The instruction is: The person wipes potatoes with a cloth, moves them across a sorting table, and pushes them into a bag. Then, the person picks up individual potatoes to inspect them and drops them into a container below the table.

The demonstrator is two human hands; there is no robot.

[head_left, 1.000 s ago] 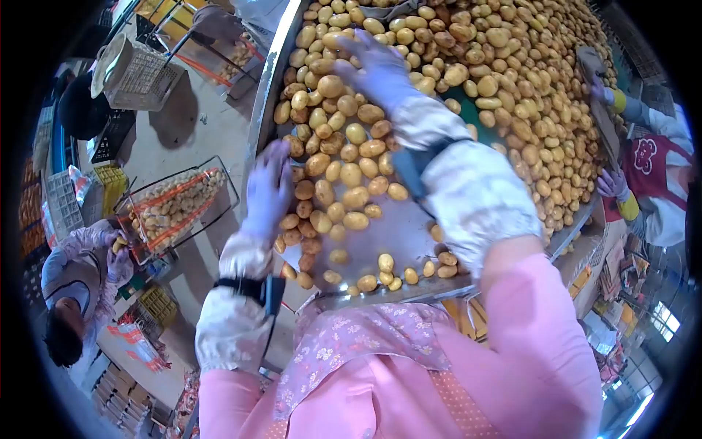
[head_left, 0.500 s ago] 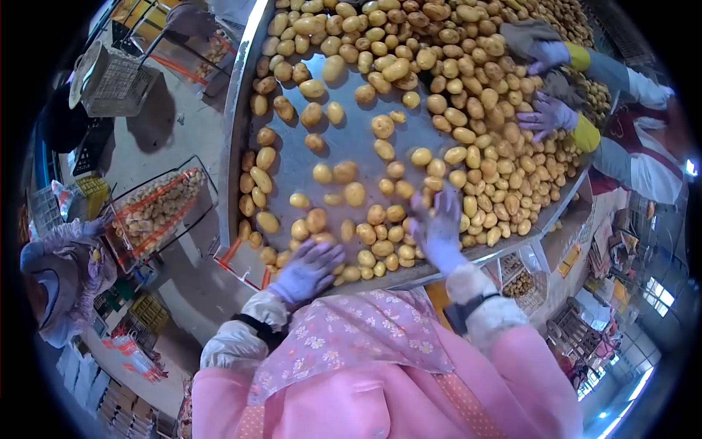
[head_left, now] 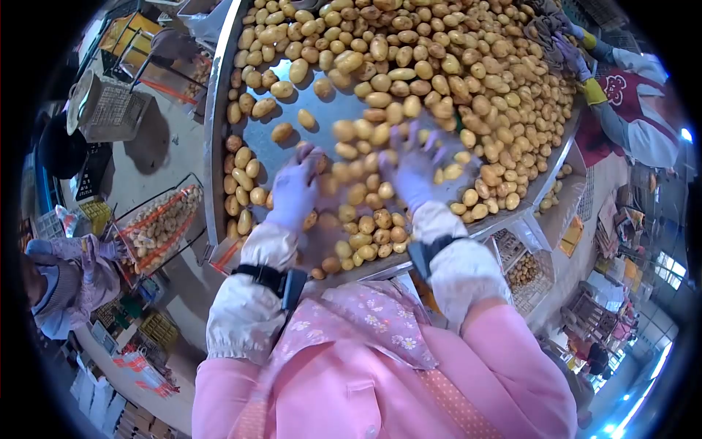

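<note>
Yellow-brown potatoes [head_left: 380, 219] lie on a metal sorting table [head_left: 256, 135], heaped toward the far and right sides. My left hand [head_left: 295, 189], in a lilac glove, reaches over the table at the left of a loose group, its fingers stretched forward beside a potato. Fingers spread, my right hand [head_left: 411, 170] in a matching glove is over potatoes at the heap's near edge. Several potatoes [head_left: 358, 139] between and ahead of my hands are smeared by motion. Neither hand is closed around a potato.
Across the table at right, a co-worker's gloved hand [head_left: 572, 58] is at the heap beside a dark cloth. A crate [head_left: 523, 271] with potatoes stands below the near edge. On the left are a netted potato sack [head_left: 161, 219] on a cart, another person, and a pale basket [head_left: 117, 113].
Both my hands have moved forward from the near edge, and potatoes have shifted ahead of them. The co-worker's hands have moved away, toward the far right.
</note>
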